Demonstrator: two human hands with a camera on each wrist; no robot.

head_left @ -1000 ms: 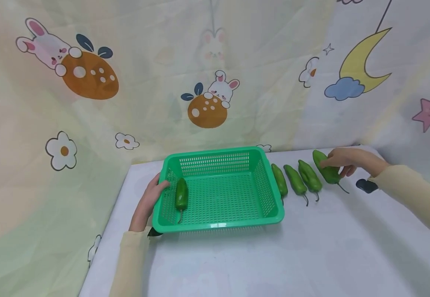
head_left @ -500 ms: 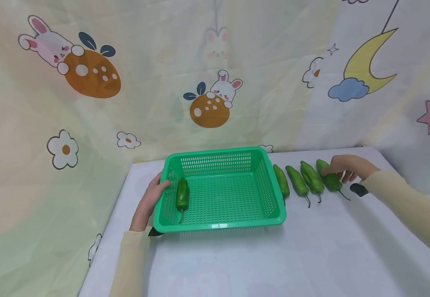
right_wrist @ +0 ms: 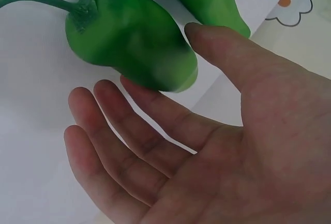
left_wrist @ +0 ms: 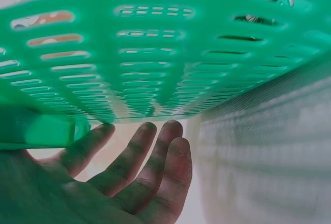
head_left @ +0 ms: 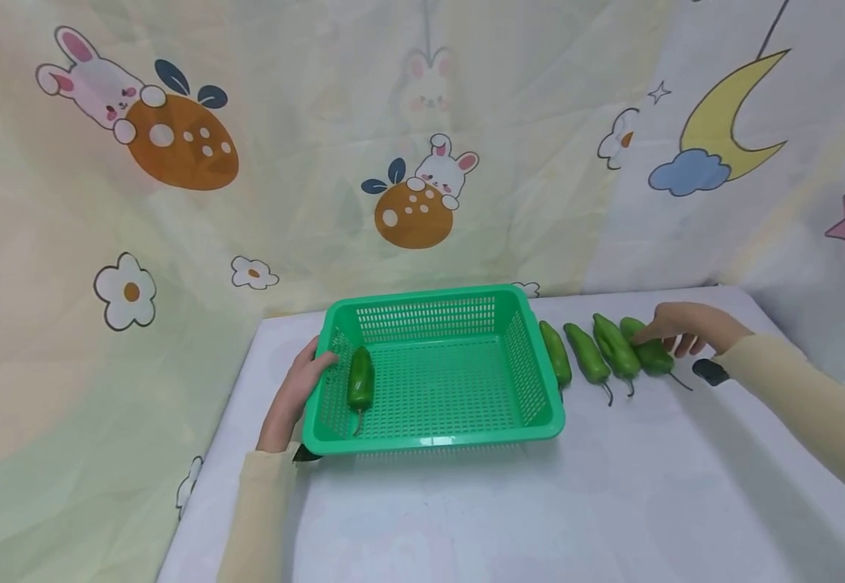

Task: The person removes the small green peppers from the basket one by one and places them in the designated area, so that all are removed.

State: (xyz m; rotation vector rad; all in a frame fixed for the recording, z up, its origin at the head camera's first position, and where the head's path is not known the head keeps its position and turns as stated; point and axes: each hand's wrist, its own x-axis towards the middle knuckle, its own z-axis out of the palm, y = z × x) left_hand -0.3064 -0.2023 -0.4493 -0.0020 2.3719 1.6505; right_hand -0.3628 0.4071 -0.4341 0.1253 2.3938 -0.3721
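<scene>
Thumb over the rim and fingers along the outside wall, my left hand [head_left: 298,393] holds the left end of a green plastic basket [head_left: 429,443]. From below, the left wrist view shows its fingers [left_wrist: 176,177] by the slotted wall. A single green pepper [head_left: 360,379] lies inside at the left. On the table's right side, my right hand [head_left: 688,325] has thumb and index finger on either side of the last green pepper [right_wrist: 129,38] in a row. That pepper lies on the table, its stem towards me; the other fingers stay off it.
Several more green peppers [head_left: 615,346] lie side by side between the basket and my right hand, the nearest [head_left: 556,356] close against the basket. A white cloth covers the table [head_left: 466,518]. Behind it hangs a printed curtain [head_left: 305,178].
My right hand has shifted its pepper left and slightly towards me, close beside the others in the row. My left hand stays on the basket. The head view has turned slightly.
</scene>
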